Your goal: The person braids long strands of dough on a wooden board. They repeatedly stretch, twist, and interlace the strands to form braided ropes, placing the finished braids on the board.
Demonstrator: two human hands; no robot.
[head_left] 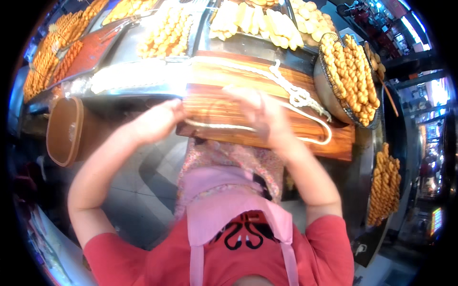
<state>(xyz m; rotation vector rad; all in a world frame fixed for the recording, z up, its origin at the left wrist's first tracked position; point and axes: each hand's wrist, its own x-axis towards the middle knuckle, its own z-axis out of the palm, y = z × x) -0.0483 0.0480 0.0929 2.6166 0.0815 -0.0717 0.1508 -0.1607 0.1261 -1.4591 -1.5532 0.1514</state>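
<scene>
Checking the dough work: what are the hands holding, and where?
Both hands are on one long white dough rope lying on the wooden board. The left hand is at its left end; the blurred right hand is further along. The grip is unclear.

The right hand (260,112) is smeared by motion blur, so its fingers and grip cannot be made out. The left hand (160,119) hides the near end of the dough rope (224,126). The trays of fried pastries (167,28) are cut off by the top edge.
</scene>
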